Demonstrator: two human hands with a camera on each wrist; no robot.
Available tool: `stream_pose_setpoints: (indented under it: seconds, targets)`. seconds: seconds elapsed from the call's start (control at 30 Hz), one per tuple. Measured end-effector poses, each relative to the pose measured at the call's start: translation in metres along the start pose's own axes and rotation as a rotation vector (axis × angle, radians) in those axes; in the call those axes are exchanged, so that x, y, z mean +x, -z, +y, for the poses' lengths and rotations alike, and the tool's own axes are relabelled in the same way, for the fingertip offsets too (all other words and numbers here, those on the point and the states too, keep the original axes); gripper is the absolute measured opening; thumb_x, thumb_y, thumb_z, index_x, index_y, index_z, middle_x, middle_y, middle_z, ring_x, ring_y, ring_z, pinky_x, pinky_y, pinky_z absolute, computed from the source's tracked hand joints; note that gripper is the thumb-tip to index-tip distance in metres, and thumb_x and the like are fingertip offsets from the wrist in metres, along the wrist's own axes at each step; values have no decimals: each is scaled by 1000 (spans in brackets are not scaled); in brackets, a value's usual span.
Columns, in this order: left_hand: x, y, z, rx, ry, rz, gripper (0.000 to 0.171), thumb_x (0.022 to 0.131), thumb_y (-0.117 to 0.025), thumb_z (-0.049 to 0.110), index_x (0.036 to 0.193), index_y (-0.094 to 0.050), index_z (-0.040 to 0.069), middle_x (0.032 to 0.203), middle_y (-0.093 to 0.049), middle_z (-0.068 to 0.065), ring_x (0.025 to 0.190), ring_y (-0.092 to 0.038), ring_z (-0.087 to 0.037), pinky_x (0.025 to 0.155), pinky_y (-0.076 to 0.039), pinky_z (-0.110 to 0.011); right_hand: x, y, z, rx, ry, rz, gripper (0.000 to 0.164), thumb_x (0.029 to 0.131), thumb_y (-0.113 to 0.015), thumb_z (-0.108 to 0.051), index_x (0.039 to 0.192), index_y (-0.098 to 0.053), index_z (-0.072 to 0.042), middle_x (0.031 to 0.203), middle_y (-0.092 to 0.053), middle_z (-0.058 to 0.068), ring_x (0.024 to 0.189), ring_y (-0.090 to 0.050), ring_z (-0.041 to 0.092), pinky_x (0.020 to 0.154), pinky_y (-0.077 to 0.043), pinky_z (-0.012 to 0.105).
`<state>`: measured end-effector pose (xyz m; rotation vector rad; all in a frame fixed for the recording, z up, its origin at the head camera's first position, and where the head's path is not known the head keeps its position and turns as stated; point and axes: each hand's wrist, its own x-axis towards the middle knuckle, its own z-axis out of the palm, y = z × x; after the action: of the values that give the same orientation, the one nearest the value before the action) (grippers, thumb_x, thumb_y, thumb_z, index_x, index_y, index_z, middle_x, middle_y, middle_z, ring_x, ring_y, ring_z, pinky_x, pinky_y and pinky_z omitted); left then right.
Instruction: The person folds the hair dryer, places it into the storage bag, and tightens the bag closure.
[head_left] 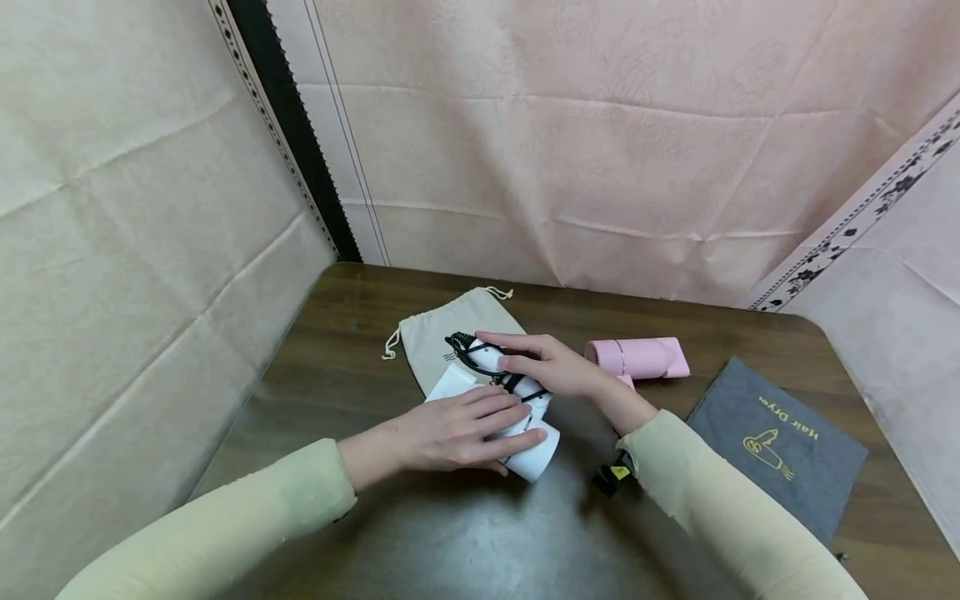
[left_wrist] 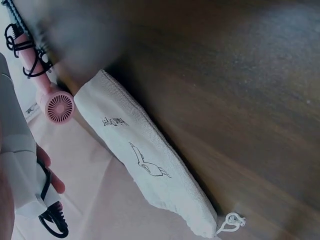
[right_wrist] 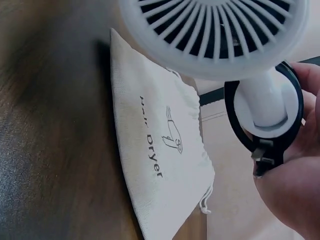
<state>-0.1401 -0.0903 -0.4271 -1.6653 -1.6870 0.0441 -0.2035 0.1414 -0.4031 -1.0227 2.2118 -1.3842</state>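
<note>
Both hands hold a white hair dryer (head_left: pixel 542 454) over a cream drawstring bag (head_left: pixel 427 340) in the head view. My left hand (head_left: pixel 461 429) lies across the body of the dryer, its fingertips showing past the far side in the left wrist view. At the handle, the fingers and thumb of my right hand (head_left: pixel 558 365) grip it where a black cord (head_left: pixel 468 357) is bundled. The right wrist view shows the round vented end (right_wrist: pixel 215 67) of the dryer close up, with the printed bag (right_wrist: pixel 155 145) lying behind it.
A pink hair dryer (head_left: pixel 637 358) lies right of the hands, its corded handle (left_wrist: pixel 32 57) seen in the left wrist view. Farther right is a flat dark grey pouch (head_left: pixel 780 450) printed "Hair Dryer". Pale cloth (head_left: pixel 600 167) hangs behind the brown wooden table (head_left: pixel 315 375).
</note>
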Motion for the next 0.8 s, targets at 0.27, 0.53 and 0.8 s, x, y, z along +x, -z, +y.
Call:
stream_pose_setpoints:
  seconds: [0.27, 0.53, 0.8]
  targets:
    - [4, -5, 0, -27, -16, 12, 59, 105, -64, 53, 146, -61, 11, 134, -67, -15, 125, -66, -28, 111, -52, -43, -3, 1, 1, 28, -37, -6, 42, 112, -54, -16, 154, -59, -16, 158, -57, -3, 149, -48, 19, 120, -40, 37]
    - [7, -14, -4, -99, 2, -12, 55, 105, -65, 48, 147, -61, 11, 137, -67, -14, 126, -66, -28, 116, -48, -43, -26, 7, 4, -86, -125, 77, 50, 112, -58, -29, 160, -51, -20, 162, -52, -2, 152, -45, 21, 123, -37, 53]
    - [19, -29, 0, -142, -14, -64, 63, 101, -68, 54, 150, -58, 14, 142, -65, -13, 132, -63, -28, 119, -44, -46, -67, 25, 7, -154, -154, 181, 53, 114, -53, -30, 164, -44, -16, 166, -46, 6, 150, -49, 26, 121, -40, 53]
